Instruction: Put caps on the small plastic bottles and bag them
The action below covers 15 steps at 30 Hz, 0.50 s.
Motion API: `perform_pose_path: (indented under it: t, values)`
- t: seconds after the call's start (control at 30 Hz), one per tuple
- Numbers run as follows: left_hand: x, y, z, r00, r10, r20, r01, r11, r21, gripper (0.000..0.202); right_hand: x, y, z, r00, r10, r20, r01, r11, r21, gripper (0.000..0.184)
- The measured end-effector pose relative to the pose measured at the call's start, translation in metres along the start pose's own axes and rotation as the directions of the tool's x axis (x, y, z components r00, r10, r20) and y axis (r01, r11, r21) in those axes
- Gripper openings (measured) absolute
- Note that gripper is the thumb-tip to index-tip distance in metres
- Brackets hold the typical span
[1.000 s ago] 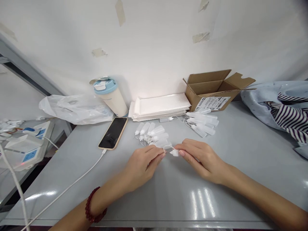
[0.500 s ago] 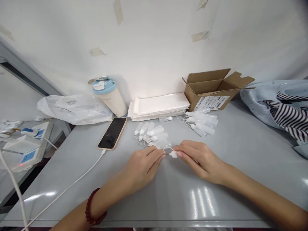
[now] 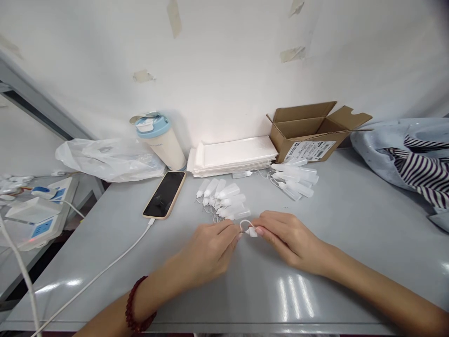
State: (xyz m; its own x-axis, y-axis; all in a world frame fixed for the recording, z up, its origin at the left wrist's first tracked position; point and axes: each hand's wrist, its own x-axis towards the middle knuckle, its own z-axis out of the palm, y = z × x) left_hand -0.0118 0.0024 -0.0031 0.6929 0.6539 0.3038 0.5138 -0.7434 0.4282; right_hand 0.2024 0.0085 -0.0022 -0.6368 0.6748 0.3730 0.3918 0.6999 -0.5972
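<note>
Grey worktop (image 3: 351, 220) against a white wall (image 3: 224, 61) patched with tape. Back edge, right to left: striped cloth (image 3: 419, 171), open cardboard box (image 3: 308, 131), stack of flat white packets (image 3: 233, 157), lidded tumbler (image 3: 162, 145), plastic bag (image 3: 108, 160). In front of the tumbler, a phone (image 3: 164, 194) with a white charging cable (image 3: 105, 269). Two groups of small plastic squeeze bottles (image 3: 220, 199) (image 3: 294, 178) lie near the packets. Centre: both hands, almost touching, just in front of the nearer group. Right hand (image 3: 291, 241) pinches a small white cap (image 3: 251, 232) above the worktop; a thin loop (image 3: 246, 222) arcs from it. Left hand (image 3: 206, 252), curled, meets the loop; its grip is hidden. Red bead bracelet (image 3: 136, 304) on left wrist.
</note>
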Motion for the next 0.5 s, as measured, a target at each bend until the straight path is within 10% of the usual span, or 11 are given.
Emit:
perform_pose_path:
  t: [0.5]
  values:
    - [0.0025,-0.0003,-0.0068,0.994,-0.102,-0.033,0.103,0.993,0.051,0.015,0.0001,0.0049,0.0036,0.997,0.071,-0.013,-0.071,0.997,-0.035,0.027]
